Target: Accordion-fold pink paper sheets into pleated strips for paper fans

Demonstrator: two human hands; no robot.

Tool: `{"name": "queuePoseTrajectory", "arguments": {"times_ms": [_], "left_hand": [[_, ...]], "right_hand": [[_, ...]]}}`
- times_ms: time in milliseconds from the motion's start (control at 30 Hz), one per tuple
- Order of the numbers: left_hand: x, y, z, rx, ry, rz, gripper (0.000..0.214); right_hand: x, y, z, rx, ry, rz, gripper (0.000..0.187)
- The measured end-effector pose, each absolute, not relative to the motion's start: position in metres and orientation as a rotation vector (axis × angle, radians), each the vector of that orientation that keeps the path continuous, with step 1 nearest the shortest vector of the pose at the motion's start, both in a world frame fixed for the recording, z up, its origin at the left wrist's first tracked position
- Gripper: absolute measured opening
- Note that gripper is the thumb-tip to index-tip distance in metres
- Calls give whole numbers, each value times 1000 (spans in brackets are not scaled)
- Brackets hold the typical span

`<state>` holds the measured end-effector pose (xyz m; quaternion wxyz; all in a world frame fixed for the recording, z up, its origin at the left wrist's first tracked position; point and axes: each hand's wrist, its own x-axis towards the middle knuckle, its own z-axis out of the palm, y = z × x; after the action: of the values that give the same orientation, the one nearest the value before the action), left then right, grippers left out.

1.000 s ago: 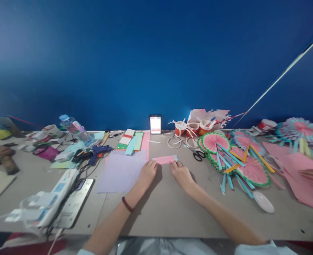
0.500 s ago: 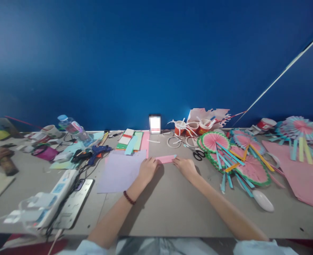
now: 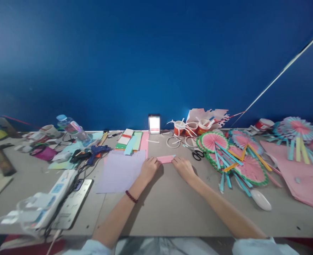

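A narrow pink strip of folded paper (image 3: 166, 159) with a bit of light blue at its right tip lies across the grey table. At its left end my left hand (image 3: 149, 168) has its fingers closed on the paper. My right hand (image 3: 182, 168) pinches the other end, fingers bent down at the tabletop. A sheet of lilac paper (image 3: 121, 173) lies just left of my left hand. Black-handled scissors (image 3: 198, 155) are beyond my right hand, beside several folded paper fans (image 3: 214, 142) in pink and green.
On the left are a power strip (image 3: 57, 194), a phone (image 3: 73, 203), a blue glue gun (image 3: 98, 152), a water bottle (image 3: 75, 129) and a hammer (image 3: 4, 161). Red-and-white cups (image 3: 179, 128) stand by the blue wall. A white computer mouse (image 3: 261, 200) and pink sheets (image 3: 300, 177) lie right.
Another person's hand, seen at the far left by the hammer, has left the view. My hands stay on the pink strip, almost unmoved; the view shifts slightly.
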<state>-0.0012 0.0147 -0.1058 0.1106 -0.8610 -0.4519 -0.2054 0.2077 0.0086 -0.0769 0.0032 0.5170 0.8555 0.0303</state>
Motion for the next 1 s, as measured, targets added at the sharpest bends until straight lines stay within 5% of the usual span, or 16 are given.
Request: {"name": "queuePoseTrajectory", "arguments": {"times_ms": [1000], "left_hand": [[-2, 12, -110, -2474, -1245, -682, 18]], "right_hand": [[208, 27, -73, 1431, 2757, 56, 16]]}}
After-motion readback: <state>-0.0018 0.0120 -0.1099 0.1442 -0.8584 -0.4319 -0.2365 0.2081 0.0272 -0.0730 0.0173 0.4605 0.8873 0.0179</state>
